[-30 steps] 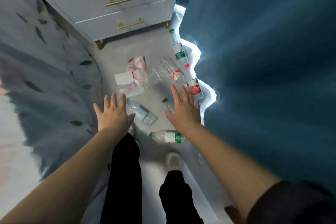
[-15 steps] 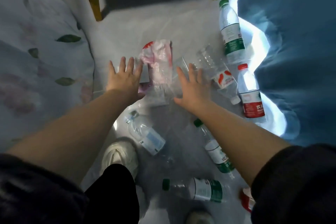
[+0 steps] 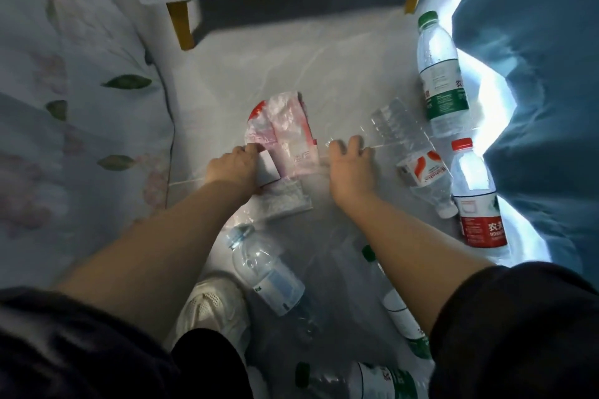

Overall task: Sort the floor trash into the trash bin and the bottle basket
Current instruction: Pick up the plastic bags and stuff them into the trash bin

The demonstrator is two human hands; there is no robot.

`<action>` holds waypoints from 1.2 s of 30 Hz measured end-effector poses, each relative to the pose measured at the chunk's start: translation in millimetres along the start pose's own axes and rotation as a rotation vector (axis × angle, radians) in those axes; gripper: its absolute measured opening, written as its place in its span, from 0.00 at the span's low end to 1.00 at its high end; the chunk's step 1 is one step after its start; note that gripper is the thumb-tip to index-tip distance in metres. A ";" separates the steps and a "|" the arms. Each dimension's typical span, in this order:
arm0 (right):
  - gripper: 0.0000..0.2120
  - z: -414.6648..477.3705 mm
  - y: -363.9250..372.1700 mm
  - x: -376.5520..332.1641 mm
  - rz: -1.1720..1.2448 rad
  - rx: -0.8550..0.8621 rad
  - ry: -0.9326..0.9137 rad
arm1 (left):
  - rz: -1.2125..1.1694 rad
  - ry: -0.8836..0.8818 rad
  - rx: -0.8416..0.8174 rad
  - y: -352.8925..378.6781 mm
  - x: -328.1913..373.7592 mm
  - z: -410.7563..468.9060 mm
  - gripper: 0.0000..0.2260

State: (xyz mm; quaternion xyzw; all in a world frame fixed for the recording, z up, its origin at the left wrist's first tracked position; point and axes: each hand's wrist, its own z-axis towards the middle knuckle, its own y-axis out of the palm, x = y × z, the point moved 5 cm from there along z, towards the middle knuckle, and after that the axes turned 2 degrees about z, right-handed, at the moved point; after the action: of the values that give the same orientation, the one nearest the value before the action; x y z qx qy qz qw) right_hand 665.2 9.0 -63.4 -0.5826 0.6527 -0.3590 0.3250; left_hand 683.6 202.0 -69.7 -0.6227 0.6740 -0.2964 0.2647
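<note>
We are picking up the soft rubbish first. Our left hand [image 3: 238, 167] pinches a white slip [image 3: 269, 168] beside the pink bag [image 3: 282, 126]. Our right hand [image 3: 351, 168] curls its fingers onto a clear wrapper [image 3: 325, 152], though we cannot tell whether it has hold. A green-label bottle [image 3: 442, 74] lies by the curtain [image 3: 534, 74]. Neither bin nor basket shows. Next, we judge, both hands must gather these wrappers and lift them off the floor [image 3: 291, 68].

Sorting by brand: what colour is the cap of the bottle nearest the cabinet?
Green cap, best in the head view.
</note>
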 end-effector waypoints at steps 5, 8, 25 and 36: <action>0.23 11.0 -4.9 11.6 0.091 -0.037 0.058 | -0.114 0.018 0.026 -7.2 -6.9 -2.2 0.26; 0.24 -12.8 -15.3 19.4 0.215 -0.017 0.087 | -0.173 0.011 0.095 -23.8 -15.7 -19.8 0.19; 0.21 -243.7 -191.0 58.7 0.422 -0.123 0.114 | -0.234 0.022 0.087 -201.3 28.8 -233.0 0.15; 0.11 -436.4 -350.1 122.3 0.493 -0.033 0.109 | -0.271 0.013 0.119 -313.0 90.1 -436.3 0.11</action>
State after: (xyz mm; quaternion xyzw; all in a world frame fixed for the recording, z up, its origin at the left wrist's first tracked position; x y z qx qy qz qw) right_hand 468.7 -95.5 464.2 -0.3911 0.7974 -0.2888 0.3575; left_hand 573.0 127.5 458.1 -0.6893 0.5666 -0.3730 0.2544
